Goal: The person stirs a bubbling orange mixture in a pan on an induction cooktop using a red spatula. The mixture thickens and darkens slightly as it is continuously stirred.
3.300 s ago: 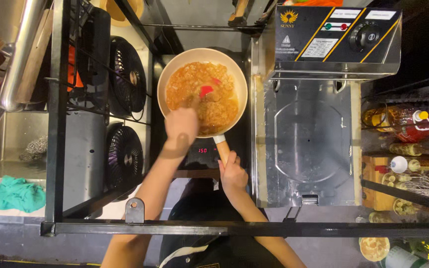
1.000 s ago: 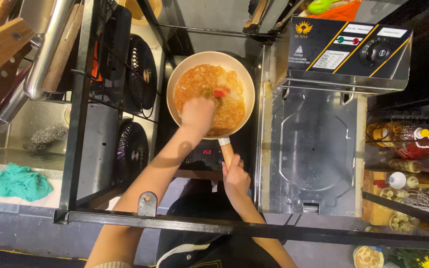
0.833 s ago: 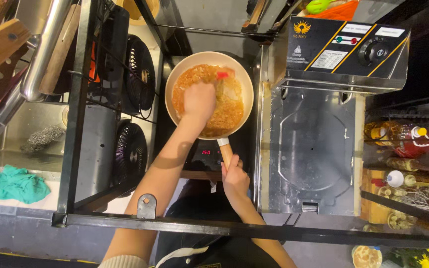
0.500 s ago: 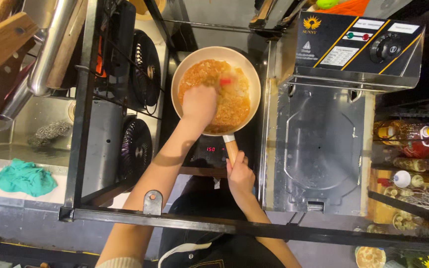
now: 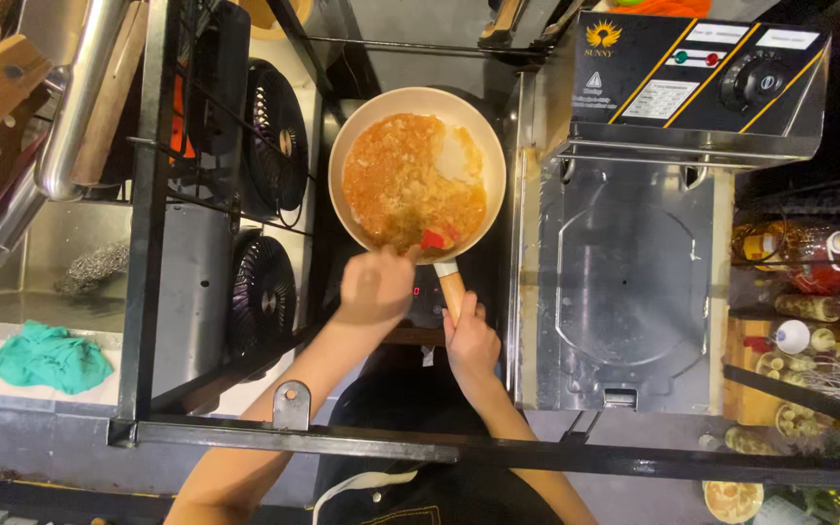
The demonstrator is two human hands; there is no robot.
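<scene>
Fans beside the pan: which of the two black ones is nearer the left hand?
The lower fan, level with the left hand; the upper fan sits beside the pan's far half.

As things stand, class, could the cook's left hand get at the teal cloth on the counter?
Probably yes, once freed: the left hand holds a red spatula at the pan, and a black frame post stands between it and the teal cloth.

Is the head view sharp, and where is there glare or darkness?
Head view: the left hand is slightly motion-blurred; the pan is sharp and evenly lit; soft glare lies on the steel fryer lid; the right edge is dim.
</scene>
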